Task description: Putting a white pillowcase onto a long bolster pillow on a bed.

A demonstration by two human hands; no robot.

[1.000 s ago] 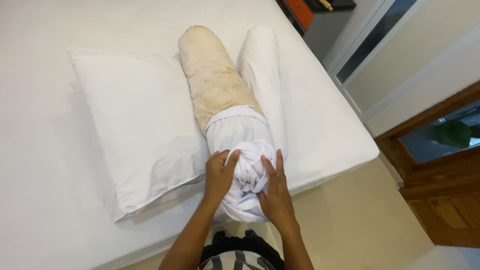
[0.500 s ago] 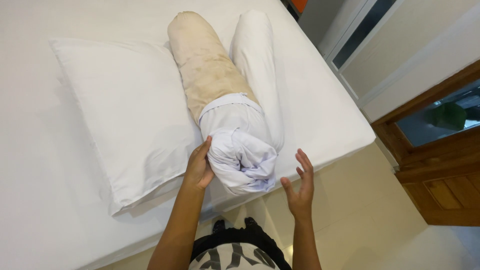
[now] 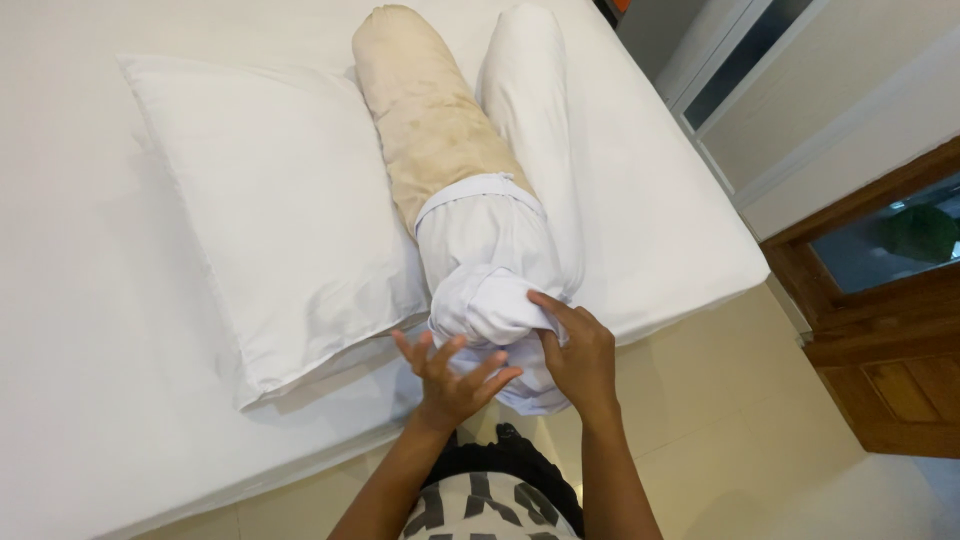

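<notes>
A long beige bolster (image 3: 425, 120) lies on the white bed (image 3: 100, 380), its near end inside a bunched white cover (image 3: 490, 260). My right hand (image 3: 575, 355) pinches the gathered fabric of the cover at the bolster's near end. My left hand (image 3: 450, 380) hovers just below that end with its fingers spread, holding nothing. A second bolster in a white cover (image 3: 535, 110) lies right beside the beige one.
A large white pillow (image 3: 270, 210) lies left of the bolsters. The bed's corner (image 3: 740, 270) ends at a pale tiled floor (image 3: 720, 440). A wooden door frame (image 3: 880, 340) stands at the right.
Both hands gripped the cover a second ago, then came off it. Now my right hand has taken hold of the fabric again and my left hand has moved under the end, fingers open.
</notes>
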